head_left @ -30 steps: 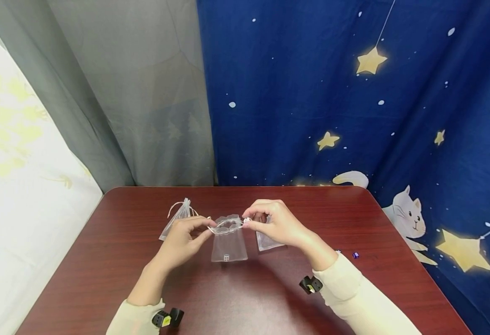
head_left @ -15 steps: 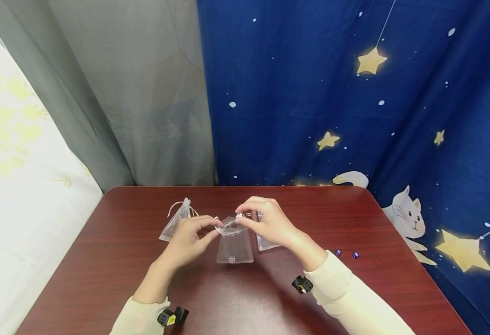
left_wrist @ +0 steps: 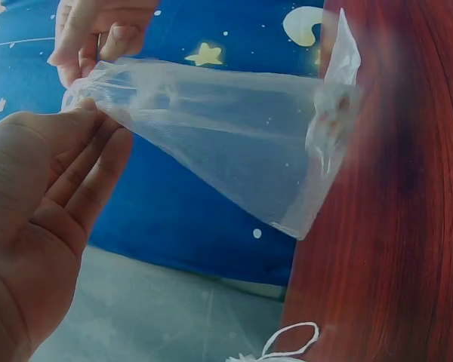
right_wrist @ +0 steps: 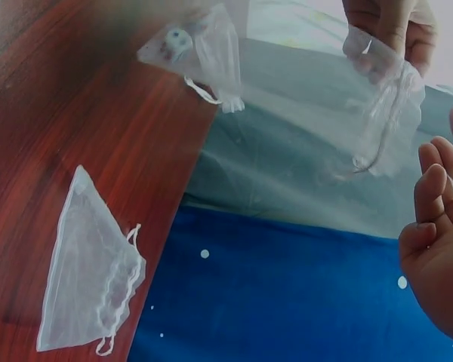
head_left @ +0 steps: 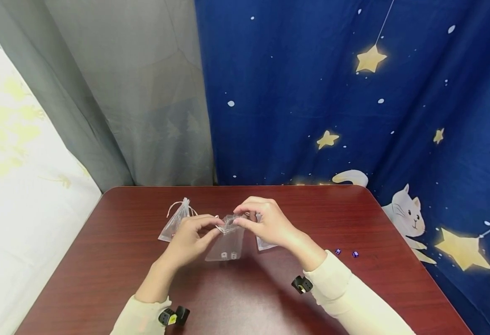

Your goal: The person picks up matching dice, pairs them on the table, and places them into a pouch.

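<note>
My left hand [head_left: 189, 238] pinches the rim of a sheer white drawstring bag [head_left: 227, 243] between thumb and fingers. The bag hangs over the middle of the table, its mouth gathered near my fingertips. Two white dice [head_left: 229, 255] lie at its bottom, seen through the mesh. My right hand [head_left: 266, 224] is at the bag's mouth from the other side. In the right wrist view its fingers [right_wrist: 432, 185] are loosely bent, thumb apart, with nothing between them and a gap to the rim.
To the left stands another sheer bag [head_left: 176, 224], drawn closed at the top. A flat, similar bag [right_wrist: 90, 275] lies on the table [head_left: 123, 279], partly behind my right hand in the head view. Two blue dice [head_left: 355, 254] lie on the right.
The white die that my right fingers pinched has left them; two dice now show in the bag where one did. Both hands came closer together at the bag's mouth.
</note>
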